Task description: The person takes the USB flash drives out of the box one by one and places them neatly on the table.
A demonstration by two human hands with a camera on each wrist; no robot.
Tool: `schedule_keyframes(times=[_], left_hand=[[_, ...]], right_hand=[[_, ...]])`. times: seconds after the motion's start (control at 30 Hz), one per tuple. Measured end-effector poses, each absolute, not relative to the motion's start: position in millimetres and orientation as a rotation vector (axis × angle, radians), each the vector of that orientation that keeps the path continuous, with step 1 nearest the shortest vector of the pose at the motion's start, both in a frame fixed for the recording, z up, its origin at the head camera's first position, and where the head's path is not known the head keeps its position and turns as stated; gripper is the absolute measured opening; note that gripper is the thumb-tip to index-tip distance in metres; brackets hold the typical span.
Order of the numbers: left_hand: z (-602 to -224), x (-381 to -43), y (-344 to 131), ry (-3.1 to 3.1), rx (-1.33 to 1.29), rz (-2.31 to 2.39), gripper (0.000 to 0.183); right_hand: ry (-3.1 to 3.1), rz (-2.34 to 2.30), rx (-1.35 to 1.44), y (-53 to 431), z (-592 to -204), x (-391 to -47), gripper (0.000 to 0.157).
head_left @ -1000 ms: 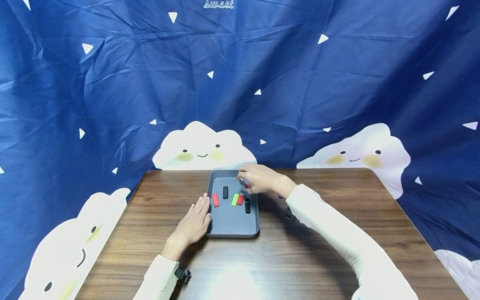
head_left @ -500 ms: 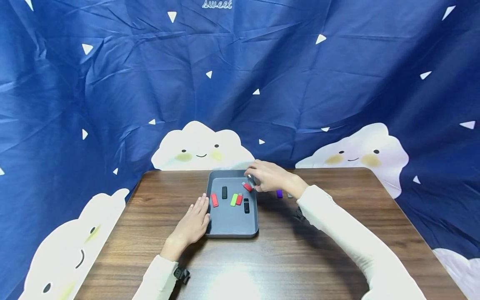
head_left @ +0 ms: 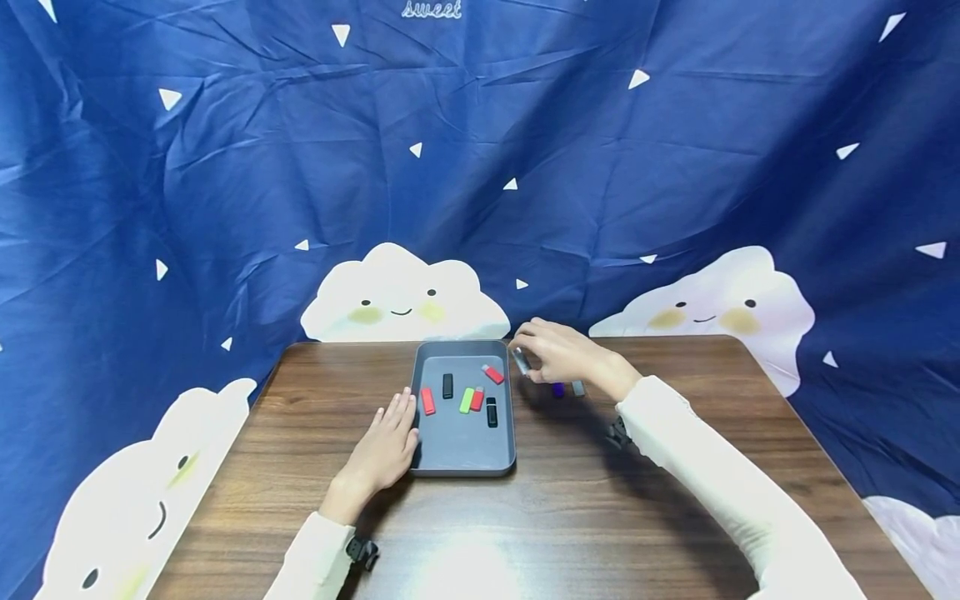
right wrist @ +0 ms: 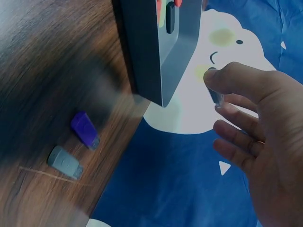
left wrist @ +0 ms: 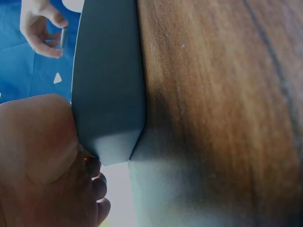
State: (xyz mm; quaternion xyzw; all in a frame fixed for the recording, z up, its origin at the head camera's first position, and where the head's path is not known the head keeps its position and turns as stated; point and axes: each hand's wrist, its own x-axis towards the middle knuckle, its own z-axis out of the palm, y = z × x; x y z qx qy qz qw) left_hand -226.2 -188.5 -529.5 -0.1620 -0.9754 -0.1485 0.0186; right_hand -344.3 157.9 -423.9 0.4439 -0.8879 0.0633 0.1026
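Observation:
In the head view, my left hand (head_left: 382, 448) rests with straight fingers on the left edge of a grey tray (head_left: 457, 450). Just beyond the tray's right rim, my right hand (head_left: 558, 354) pinches a grey USB flash drive (head_left: 521, 362) between thumb and fingers, up off the table. The right wrist view shows that pinch closely, the grey drive (right wrist: 215, 93) tilted at the fingertips. Inside the tray lie several flash drives: a red one (head_left: 427, 401), a black one (head_left: 447, 386), a green one (head_left: 467, 400) against another red one, a second black one (head_left: 492, 412), and a red one (head_left: 492, 374) near the upper right.
Right of the tray, a purple flash drive (right wrist: 85, 129) and a grey flash drive (right wrist: 65, 162) lie on the wooden table (head_left: 637, 517), close together. A blue cloth (head_left: 480, 167) with printed clouds hangs behind the table's far edge.
My right hand has moved right with the grey flash drive, from above the tray to beyond its rim. The red drive at the tray's upper right has come into full view. My left hand stays put.

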Motion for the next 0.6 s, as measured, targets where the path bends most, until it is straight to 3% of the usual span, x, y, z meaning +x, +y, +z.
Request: schedule_keyframes(times=[0.6], left_hand=[[-528.6, -225.1, -187.4, -3.033, -0.498, -0.449, 0.060]], right_hand=[[-2.655, 0.237, 1.235, 184.6, -422.1, -340.6, 0.044]])
